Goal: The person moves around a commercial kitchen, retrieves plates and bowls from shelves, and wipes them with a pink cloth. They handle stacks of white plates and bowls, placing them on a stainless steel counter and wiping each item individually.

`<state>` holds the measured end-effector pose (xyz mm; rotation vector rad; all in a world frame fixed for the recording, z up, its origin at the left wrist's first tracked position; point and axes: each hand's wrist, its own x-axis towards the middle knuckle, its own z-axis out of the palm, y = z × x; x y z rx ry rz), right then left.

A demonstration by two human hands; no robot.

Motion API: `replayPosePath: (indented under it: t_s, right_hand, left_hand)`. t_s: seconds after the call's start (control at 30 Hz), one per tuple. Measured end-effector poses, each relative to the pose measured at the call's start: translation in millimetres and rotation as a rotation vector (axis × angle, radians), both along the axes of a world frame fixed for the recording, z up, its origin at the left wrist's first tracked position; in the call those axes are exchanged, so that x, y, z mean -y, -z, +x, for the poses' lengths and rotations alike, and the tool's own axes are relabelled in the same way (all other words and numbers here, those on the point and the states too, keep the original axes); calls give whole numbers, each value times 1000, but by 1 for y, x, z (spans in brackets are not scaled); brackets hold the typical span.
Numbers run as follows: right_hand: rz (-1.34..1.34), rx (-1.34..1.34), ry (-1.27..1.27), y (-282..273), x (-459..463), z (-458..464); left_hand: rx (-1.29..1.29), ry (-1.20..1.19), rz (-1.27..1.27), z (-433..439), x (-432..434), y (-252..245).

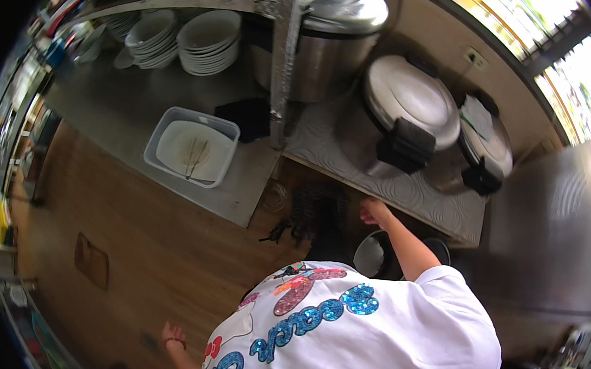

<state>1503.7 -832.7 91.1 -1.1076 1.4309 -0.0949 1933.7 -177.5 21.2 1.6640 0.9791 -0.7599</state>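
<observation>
My right hand (375, 212) hangs beside the front edge of the patterned shelf (317, 134), above a metal pot (371, 254) lower down; its fingers look curled, and whether anything is in them cannot be told. Over the wooden floor at the lower left is my left hand (174, 336), fingers apart and nothing in it, a red bracelet at the wrist. Before me, a clear plastic tub (151, 153) on the steel counter (228, 201) holds a whitish dish or lid with thin metal tongs or sticks (195, 159) on it.
Stacked white bowls (210, 48) stand at the counter's back. Several large rice cookers (410, 99) line the shelf at right, behind a foil-wrapped post (288, 52). Dark cloth (319, 209) hangs below the shelf. A brown floor hatch or mat (91, 261) lies at left. A metal panel (560, 223) stands at right.
</observation>
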Motion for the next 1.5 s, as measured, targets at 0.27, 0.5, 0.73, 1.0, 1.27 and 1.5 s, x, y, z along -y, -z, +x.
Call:
replayPosePath:
  t_s: [0.27, 0.5, 0.73, 1.0, 1.27, 1.5]
  right_hand:
    - [-44, -158, -344, -23, 24, 83]
    - [181, -351, 91, 24, -96, -117]
    - [382, -660, 784, -11, -292, -340]
    - [396, -356, -217, -15, -271, -209]
    - [127, -529, -251, -29, -22, -37]
    - [137, -425, -910, -23, -90, 158]
  left_hand:
    - [-42, -518, -99, -153, -78, 42]
    - [-35, -174, -34, -51, -63, 3]
    - [498, 668, -145, 133, 164, -105]
    - [339, 978, 15, 92, 132, -57]
    - [192, -318, 159, -181, -156, 18]
    - [-13, -483, -116, -328, -152, 20]
